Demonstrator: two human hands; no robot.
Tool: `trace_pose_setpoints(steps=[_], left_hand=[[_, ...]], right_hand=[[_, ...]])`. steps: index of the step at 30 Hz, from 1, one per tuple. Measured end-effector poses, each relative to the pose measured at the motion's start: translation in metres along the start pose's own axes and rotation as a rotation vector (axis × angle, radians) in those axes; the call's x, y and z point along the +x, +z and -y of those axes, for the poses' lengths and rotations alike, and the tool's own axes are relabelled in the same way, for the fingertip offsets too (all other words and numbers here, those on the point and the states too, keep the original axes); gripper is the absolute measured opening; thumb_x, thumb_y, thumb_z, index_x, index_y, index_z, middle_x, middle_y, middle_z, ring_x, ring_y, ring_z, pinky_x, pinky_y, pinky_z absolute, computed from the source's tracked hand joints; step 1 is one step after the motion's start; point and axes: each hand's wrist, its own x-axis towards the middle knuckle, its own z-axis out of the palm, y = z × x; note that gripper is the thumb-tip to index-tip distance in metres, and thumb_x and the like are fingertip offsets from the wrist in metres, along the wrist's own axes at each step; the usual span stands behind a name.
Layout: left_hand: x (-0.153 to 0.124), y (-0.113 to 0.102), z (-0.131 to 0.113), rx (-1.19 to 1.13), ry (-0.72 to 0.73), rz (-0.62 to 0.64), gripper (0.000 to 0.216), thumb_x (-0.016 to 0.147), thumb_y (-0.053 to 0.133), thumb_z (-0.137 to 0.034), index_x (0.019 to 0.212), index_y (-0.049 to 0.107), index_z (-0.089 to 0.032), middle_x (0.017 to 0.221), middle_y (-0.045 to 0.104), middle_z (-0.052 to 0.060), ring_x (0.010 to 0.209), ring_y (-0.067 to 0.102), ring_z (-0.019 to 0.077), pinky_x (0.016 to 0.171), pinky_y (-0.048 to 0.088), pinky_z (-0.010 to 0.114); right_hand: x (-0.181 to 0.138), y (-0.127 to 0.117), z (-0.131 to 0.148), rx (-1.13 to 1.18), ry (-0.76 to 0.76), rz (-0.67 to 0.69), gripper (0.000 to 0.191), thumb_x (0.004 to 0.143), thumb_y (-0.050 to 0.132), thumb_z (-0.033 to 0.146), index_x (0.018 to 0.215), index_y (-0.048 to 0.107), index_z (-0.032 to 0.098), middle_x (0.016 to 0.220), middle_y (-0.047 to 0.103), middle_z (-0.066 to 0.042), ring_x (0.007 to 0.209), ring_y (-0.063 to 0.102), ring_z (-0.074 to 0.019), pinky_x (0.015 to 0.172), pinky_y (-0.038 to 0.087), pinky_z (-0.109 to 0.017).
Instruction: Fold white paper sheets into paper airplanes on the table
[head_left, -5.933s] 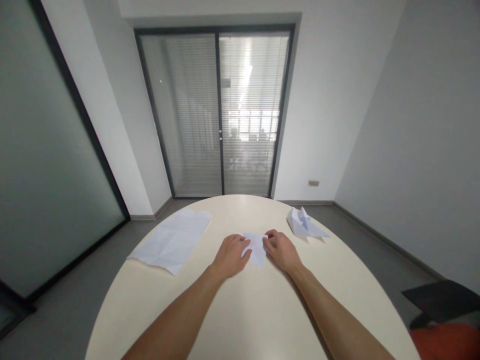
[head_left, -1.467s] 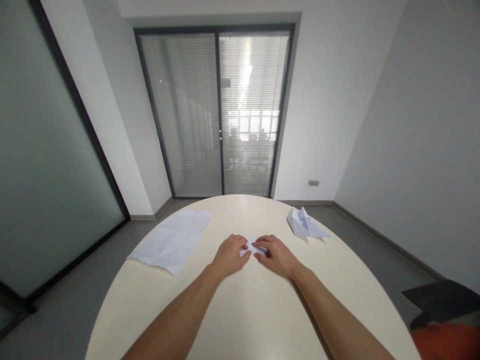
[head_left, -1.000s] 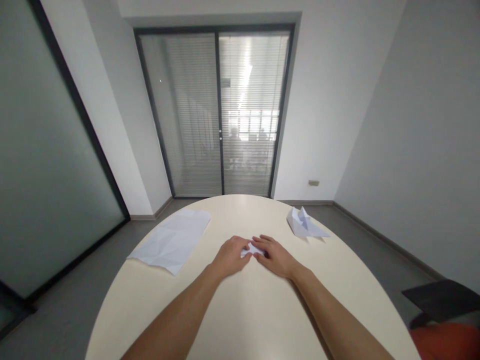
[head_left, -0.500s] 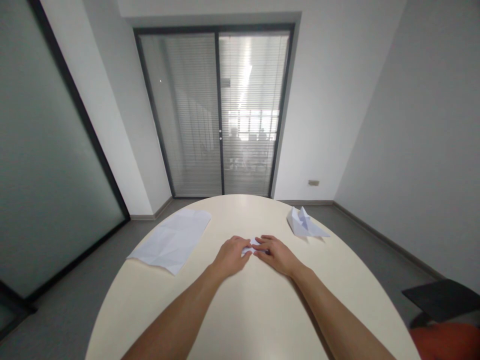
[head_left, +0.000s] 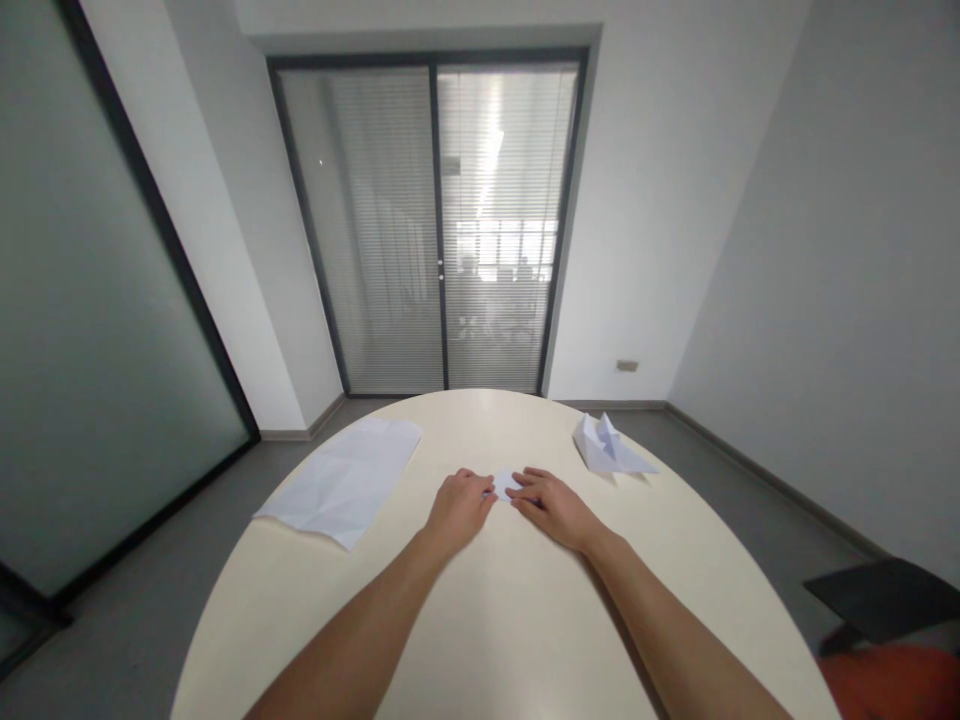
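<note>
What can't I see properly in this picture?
All in the head view:
- Small paper: its sides are hidden by the left hand and right hand.
- Red thing: cut off by the picture's edges.
- Dim shapes: blurred behind the blinds.

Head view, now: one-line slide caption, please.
Left hand and right hand on white paper, between a creased sheet and a pointed folded shape on a pale table.

Placed on the table (head_left: 480, 620): between left hand (head_left: 459, 508) and right hand (head_left: 553, 510), paper piece (head_left: 503, 486); farther to the left, by the edge, paper sheet (head_left: 351, 480); beyond right hand, to the right, paper figure (head_left: 611, 453). Behind the table, glass partition (head_left: 375, 240). Beside the table, at near right, chair (head_left: 889, 598).
</note>
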Motion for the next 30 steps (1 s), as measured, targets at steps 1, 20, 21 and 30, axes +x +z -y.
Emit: trace_pose_setpoints(steps=[1,20,21,30], left_hand=[[0.000,-0.001,0.000,0.010,-0.009,0.000,0.025,0.094,0.056,-0.027,0.115,0.070,-0.023,0.109,0.073,0.006,0.105,0.061,0.0223,0.094,0.046,0.035],[0.002,-0.005,0.010,0.105,-0.100,-0.031,0.021,0.095,0.055,-0.025,0.110,0.070,-0.022,0.108,0.070,0.008,0.105,0.058,0.0251,0.092,0.044,0.037],[0.002,-0.005,0.010,0.105,-0.084,-0.032,0.022,0.095,0.056,-0.027,0.110,0.070,-0.021,0.109,0.069,0.008,0.105,0.057,0.0250,0.092,0.044,0.037],[0.000,-0.004,0.010,0.047,-0.034,-0.019,0.025,0.097,0.053,-0.032,0.111,0.071,-0.022,0.109,0.066,0.008,0.105,0.056,0.0230,0.095,0.044,0.036]], right_hand=[[0.000,0.000,0.000,0.008,0.001,0.004,0.030,0.099,0.049,0.034,0.115,0.073,0.028,0.121,0.072,-0.005,0.127,0.058,-0.0229,0.115,0.035,-0.049],[-0.004,-0.006,0.000,0.066,0.158,0.013,0.030,0.095,0.051,0.034,0.105,0.077,0.025,0.126,0.069,-0.006,0.131,0.053,-0.0262,0.110,0.042,-0.049],[-0.004,-0.006,0.000,0.063,0.167,0.007,0.030,0.094,0.052,0.034,0.107,0.076,0.024,0.126,0.069,-0.007,0.132,0.053,-0.0265,0.110,0.043,-0.048],[-0.006,-0.001,-0.008,0.029,0.207,-0.049,0.029,0.092,0.055,0.032,0.113,0.074,0.026,0.121,0.072,-0.006,0.125,0.059,-0.0264,0.105,0.047,-0.046]])
